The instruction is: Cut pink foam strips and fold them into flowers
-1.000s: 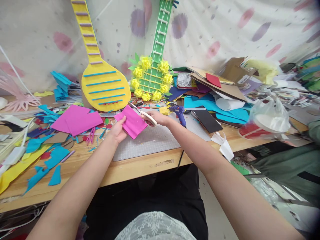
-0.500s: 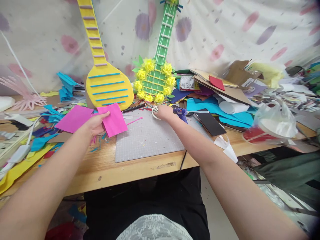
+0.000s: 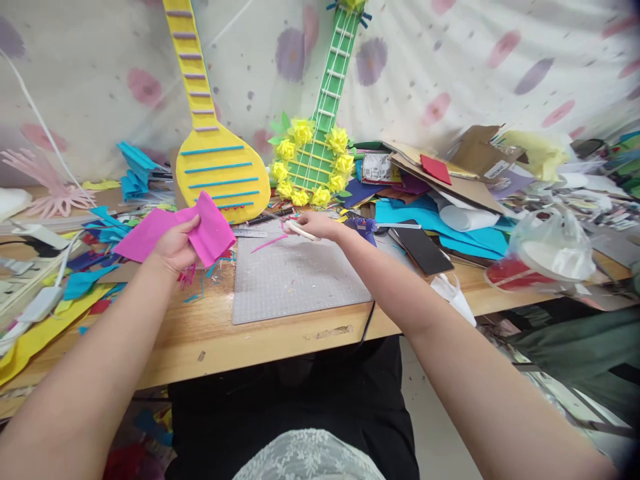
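On the near side of all the fingers, the front edge is shown of a pale wooden table [image 3: 210, 357], with a grey gridded cutting mat [image 3: 300, 287] laid on it, below and in front of the right fingers. A thin, flexible magenta sheet [image 3: 214, 230] is pinched by the left hand [image 3: 178, 247], its thumb pressed across the face and the other fingers tucked behind. The sheet is held raised and tilted; it is plain, evenly coloured and smooth, bent into a slight curve, with one corner pointed upward and the free edge turned to the right of the thumb. Whether it is paper or foam cannot be told. By the right hand [image 3: 321, 227], a pair of scissors with white loop handles [image 3: 303, 232] is held, the fingers curled in close about the handle; the blades cannot be made out clearly. Just beside those fingertips, to the left, a narrow pink strip [image 3: 269, 243] is seen lying over the mat. Behind and left of the left fingers, further magenta sheets [image 3: 143, 237] are laid, partly overlapped by that hand in view. To the right of the right hand, a blue glue gun [image 3: 364, 228] is placed. Beyond the fingers, a yellow guitar-shaped cutout with blue and lilac bars [image 3: 223, 175] is stood upright, and beside it a green one ringed with yellow flowers [image 3: 313, 155].
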A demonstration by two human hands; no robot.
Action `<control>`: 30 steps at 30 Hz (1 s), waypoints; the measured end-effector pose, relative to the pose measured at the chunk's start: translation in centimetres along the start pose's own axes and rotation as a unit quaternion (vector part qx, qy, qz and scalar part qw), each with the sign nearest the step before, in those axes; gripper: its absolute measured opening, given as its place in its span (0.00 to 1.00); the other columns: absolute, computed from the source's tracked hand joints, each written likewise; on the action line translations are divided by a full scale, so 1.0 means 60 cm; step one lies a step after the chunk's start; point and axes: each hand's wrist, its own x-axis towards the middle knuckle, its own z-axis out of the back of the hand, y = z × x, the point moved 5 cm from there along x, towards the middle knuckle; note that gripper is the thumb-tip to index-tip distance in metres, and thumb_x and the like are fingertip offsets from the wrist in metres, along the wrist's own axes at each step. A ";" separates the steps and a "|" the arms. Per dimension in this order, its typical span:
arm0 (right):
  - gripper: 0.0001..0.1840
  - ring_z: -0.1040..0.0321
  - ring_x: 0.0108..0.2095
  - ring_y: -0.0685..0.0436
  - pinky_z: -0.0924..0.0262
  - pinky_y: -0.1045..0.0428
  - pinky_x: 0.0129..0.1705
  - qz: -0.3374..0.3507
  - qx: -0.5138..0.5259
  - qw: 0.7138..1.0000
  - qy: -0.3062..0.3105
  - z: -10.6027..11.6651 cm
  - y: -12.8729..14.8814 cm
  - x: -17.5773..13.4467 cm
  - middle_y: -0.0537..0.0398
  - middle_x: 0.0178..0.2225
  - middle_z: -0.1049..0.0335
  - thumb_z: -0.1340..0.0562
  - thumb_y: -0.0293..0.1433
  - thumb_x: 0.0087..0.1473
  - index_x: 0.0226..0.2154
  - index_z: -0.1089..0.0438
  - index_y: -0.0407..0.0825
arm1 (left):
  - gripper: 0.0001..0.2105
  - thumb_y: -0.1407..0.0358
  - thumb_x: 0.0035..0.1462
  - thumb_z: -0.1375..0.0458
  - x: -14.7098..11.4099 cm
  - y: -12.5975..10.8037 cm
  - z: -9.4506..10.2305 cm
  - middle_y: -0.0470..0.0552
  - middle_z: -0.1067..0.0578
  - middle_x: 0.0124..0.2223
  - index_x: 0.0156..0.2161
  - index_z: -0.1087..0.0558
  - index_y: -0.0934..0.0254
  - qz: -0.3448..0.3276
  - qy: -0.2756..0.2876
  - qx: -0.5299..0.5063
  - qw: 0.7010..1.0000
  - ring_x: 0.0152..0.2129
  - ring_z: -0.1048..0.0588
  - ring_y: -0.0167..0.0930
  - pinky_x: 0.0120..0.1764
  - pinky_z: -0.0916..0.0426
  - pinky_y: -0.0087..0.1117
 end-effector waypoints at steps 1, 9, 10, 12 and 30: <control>0.27 0.32 0.32 0.43 0.43 0.52 0.33 -0.042 -0.015 0.998 -0.047 0.007 -0.008 0.004 0.47 0.30 0.29 0.44 0.53 0.50 0.30 0.29 0.45 | 0.10 0.68 0.61 0.51 0.001 0.005 -0.004 0.47 0.21 0.32 0.36 0.26 0.65 0.002 -0.005 -0.006 1.000 0.41 0.25 0.29 0.57 0.39 0.36; 0.22 0.31 0.46 0.36 0.39 0.48 0.43 -0.183 -0.185 0.956 -0.133 -0.003 -0.069 0.000 0.35 0.44 0.29 0.42 0.32 0.51 0.48 0.34 0.40 | 0.11 0.73 0.55 0.46 0.021 0.105 -0.062 0.58 0.21 0.36 0.43 0.26 0.69 0.100 0.026 0.070 0.992 0.34 0.21 0.34 0.48 0.29 0.40; 0.24 0.31 0.46 0.36 0.39 0.48 0.43 -0.193 -0.185 0.953 -0.143 -0.004 -0.074 -0.003 0.34 0.44 0.30 0.43 0.30 0.51 0.51 0.37 0.39 | 0.11 0.73 0.55 0.45 0.023 0.116 -0.071 0.59 0.21 0.37 0.44 0.26 0.69 0.119 0.040 0.094 0.988 0.33 0.21 0.35 0.47 0.29 0.41; 0.24 0.33 0.48 0.36 0.40 0.47 0.45 -0.201 -0.187 0.947 -0.167 -0.003 -0.077 -0.008 0.33 0.45 0.31 0.44 0.28 0.52 0.52 0.40 0.38 | 0.11 0.74 0.54 0.45 0.025 0.128 -0.085 0.61 0.21 0.37 0.43 0.26 0.71 0.139 0.058 0.123 0.981 0.31 0.21 0.36 0.47 0.29 0.42; 0.19 0.34 0.28 0.52 0.36 0.54 0.32 -0.131 0.555 0.816 -0.095 -0.128 0.018 0.044 0.60 0.29 0.33 0.35 0.24 0.42 0.37 0.40 0.49 | 0.12 0.74 0.51 0.42 0.026 0.122 -0.117 0.61 0.20 0.36 0.42 0.25 0.66 0.202 0.127 0.261 0.935 0.33 0.21 0.38 0.40 0.27 0.37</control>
